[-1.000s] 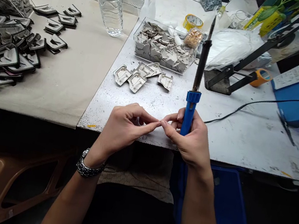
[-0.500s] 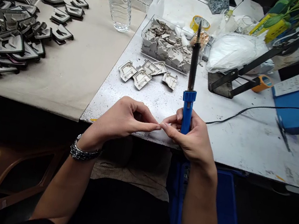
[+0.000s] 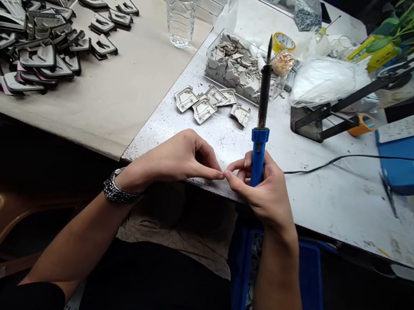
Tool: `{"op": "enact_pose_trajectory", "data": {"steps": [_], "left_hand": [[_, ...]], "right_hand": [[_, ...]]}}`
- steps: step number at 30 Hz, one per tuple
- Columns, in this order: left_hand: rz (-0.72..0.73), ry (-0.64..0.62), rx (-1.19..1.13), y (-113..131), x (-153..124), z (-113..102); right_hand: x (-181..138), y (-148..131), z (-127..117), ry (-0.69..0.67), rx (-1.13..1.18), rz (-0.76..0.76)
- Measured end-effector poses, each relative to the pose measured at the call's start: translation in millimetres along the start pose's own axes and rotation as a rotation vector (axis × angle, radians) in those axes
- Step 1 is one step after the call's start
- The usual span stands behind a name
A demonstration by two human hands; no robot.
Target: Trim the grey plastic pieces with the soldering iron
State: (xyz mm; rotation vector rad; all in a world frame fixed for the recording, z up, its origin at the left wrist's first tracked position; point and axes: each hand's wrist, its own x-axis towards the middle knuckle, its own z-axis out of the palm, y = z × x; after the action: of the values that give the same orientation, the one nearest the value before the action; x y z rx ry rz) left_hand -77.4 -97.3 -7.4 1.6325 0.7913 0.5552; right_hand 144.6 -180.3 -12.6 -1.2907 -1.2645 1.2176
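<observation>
My right hand (image 3: 261, 188) grips a soldering iron (image 3: 259, 137) by its blue handle, with the dark shaft and tip pointing up and away from me. My left hand (image 3: 177, 158) is curled, its fingertips touching those of my right hand above the near edge of the speckled white workbench (image 3: 326, 201). Nothing shows between those fingertips. A silver wristwatch (image 3: 121, 192) sits on my left wrist. Several pressed metal pieces (image 3: 203, 110) lie just beyond my hands, and a clear plastic box of similar pieces (image 3: 240, 70) stands behind them.
A heap of dark-and-silver badge-shaped parts (image 3: 37, 55) lies on the beige-covered table (image 3: 120, 103) to the left. Beyond stand a water bottle (image 3: 180, 13) and a white plastic bag (image 3: 327, 85). Right: a black iron stand (image 3: 311, 120), black cable (image 3: 332, 163), blue unit (image 3: 407, 167).
My hands stay together in nearly the same pose. The view has turned, so the table items shift right and down, and the iron now stands closer to upright.
</observation>
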Motion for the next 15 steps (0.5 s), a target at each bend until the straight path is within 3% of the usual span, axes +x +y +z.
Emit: {"op": "enact_pose_trajectory", "data": {"steps": [6, 15], "left_hand": [[-0.017, -0.047, 0.035, 4, 4, -2], [-0.066, 0.002, 0.020, 6, 6, 3]], "right_hand": [[0, 1, 5, 0.020, -0.025, -0.041], [0, 8, 13, 0.114, -0.012, -0.107]]}}
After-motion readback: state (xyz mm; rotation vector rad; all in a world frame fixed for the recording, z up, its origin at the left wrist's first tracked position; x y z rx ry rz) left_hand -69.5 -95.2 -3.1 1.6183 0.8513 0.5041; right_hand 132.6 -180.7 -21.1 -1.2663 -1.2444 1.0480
